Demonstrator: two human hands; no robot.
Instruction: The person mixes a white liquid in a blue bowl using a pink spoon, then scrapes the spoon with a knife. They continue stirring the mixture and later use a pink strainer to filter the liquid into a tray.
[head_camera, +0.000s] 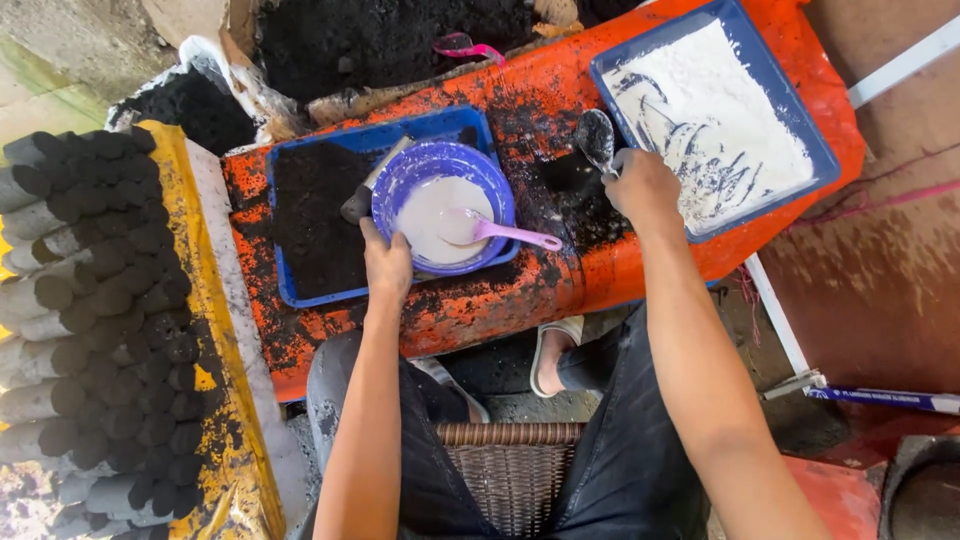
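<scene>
Your left hand (387, 262) grips the near rim of the purple bowl (443, 205) at frame centre, tight against the blue tray of black powder (310, 215); your right hand (642, 185) clasps a blackened spoon (596, 138) beside the white-powder tray (790, 100); little bare orange table (480, 300) between; black briquettes (90, 300) stacked left.

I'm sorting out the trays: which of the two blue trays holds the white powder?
The blue tray at the far right, beside the right hand, holds white powder; the other blue tray, under the purple bowl, holds black powder.
</scene>
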